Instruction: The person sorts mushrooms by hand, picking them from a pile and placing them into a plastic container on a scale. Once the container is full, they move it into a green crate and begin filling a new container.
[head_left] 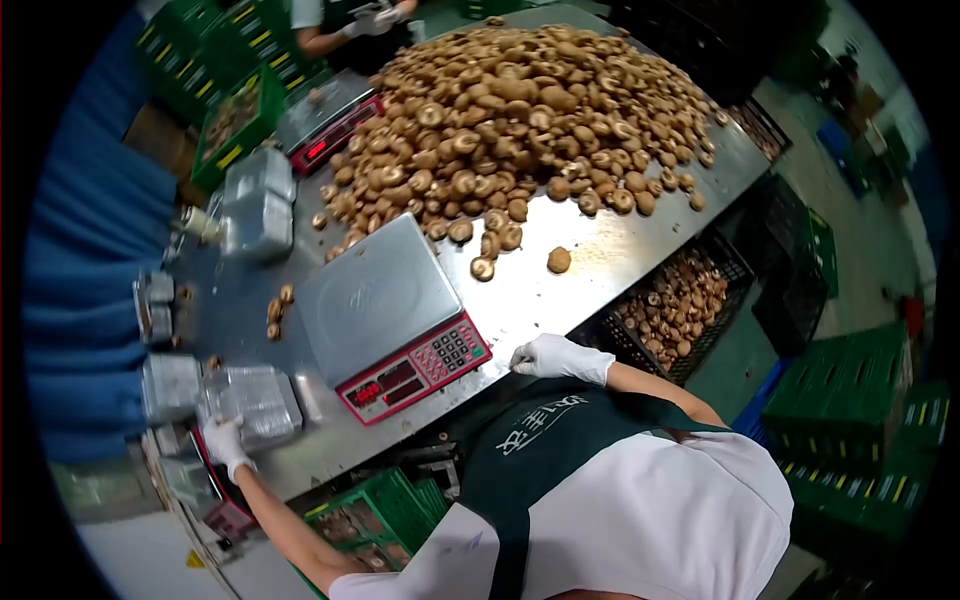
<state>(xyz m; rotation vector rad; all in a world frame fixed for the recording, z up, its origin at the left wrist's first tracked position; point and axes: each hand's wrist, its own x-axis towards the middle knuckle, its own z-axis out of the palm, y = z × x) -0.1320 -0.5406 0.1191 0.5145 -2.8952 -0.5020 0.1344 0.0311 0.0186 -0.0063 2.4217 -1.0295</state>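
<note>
My left hand (pixel 228 446), in a white glove, is at the near left corner of a stack of clear plastic trays (pixel 262 405), its fingers bent against the edge. My right hand (pixel 562 359), also gloved, rests at the table's front edge with its fingers curled and nothing visible in them. Between my hands stands a weighing scale (pixel 370 290) with a bare grey plate and a red keypad panel with lit digits. A large heap of brown mushrooms (pixel 520 110) covers the far part of the metal table (pixel 620 245). One single mushroom (pixel 559 260) lies apart, beyond my right hand.
A second scale (pixel 325 125) and more clear trays (pixel 258 205) are along the left side. A black crate of mushrooms (pixel 680 310) stands below the table at right. Green crates (pixel 840 395) are stacked around. Across the table is a gloved co-worker (pixel 370 22).
</note>
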